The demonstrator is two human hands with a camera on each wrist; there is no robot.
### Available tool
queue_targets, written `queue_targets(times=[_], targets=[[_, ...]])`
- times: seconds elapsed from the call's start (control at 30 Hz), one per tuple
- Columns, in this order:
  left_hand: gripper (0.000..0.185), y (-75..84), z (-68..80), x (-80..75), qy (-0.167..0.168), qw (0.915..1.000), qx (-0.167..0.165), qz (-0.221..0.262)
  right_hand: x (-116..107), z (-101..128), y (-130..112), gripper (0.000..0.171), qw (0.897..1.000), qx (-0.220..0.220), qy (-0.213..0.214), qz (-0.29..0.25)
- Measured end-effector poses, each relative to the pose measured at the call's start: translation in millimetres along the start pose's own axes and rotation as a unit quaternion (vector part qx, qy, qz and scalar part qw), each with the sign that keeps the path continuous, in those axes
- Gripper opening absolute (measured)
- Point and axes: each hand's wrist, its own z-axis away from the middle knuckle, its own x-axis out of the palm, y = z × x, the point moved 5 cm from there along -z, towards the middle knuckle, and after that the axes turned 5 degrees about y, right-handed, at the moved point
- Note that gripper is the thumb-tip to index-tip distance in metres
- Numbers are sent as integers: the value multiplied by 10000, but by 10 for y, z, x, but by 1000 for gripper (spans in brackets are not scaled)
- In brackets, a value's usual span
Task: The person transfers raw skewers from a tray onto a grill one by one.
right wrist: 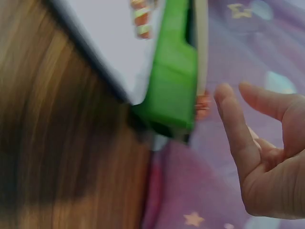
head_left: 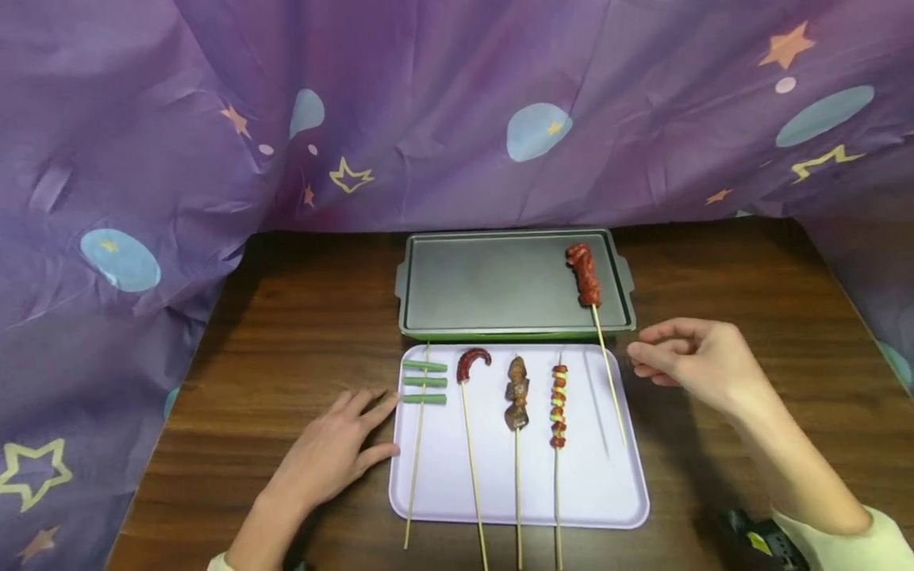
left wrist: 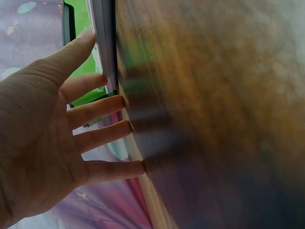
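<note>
My right hand [head_left: 707,365] hovers right of the grill and tray, holding nothing, thumb and index fingertips a little apart in the right wrist view. Closest to it is a red meat skewer [head_left: 585,277], its meat on the dark grill plate [head_left: 485,277] and its stick slanting over the lilac tray [head_left: 600,492]. My left hand [head_left: 332,444], fingers spread, rests at the tray's left edge. On the tray lie a green bean skewer [head_left: 424,383], a curled dark red tentacle-like skewer [head_left: 467,366], a brown chunk skewer [head_left: 517,396] and a red-and-green skewer [head_left: 559,408].
The grill's green body [right wrist: 171,90] shows in the right wrist view. It stands directly behind the tray on a brown wooden table [head_left: 314,317]. A purple curtain [head_left: 428,95] with stars hangs behind and at the sides. Several stick ends overhang the tray's near edge.
</note>
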Motion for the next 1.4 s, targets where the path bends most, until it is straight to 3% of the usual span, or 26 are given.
queue_targets(times=[0.1, 0.23, 0.33, 0.43, 0.53, 0.7, 1.03, 1.23, 1.4], targets=[[68, -24, -32, -44, 30, 10000, 33, -54, -67, 268, -93, 32, 9989, -233, 41, -405], [68, -49, -63, -85, 57, 9999, 47, -70, 172, 617, -107, 27, 9892, -255, -912, -1118], [69, -51, -67, -87, 52, 10000, 27, -57, 542, 798, 20, 36, 9684, 194, -1835, -1678], [70, -42, -63, -68, 19, 10000, 15, -63, 850, 887, 216, 43, 9521, 837, -2160, -1995], [70, -33, -65, -49, 18, 10000, 30, -70, 1004, 893, 386, 41, 9593, 1141, -1836, -1819], [70, -18, -70, -37, 26, 10000, 55, -77, 1109, 860, 518, 34, 9812, 1127, -1200, -1012], [70, -4, -42, -29, -20, 10000, 10, 24, 1220, 871, 486, 25, 9939, 993, -470, 45], [70, -9, -18, -16, -10, 10000, -39, 44, 1252, 886, 481, 22, 9917, 1192, -467, -88], [70, -4, -9, -5, -41, 9999, -77, 58, 1267, 916, 512, 24, 9885, 1222, -667, -582]])
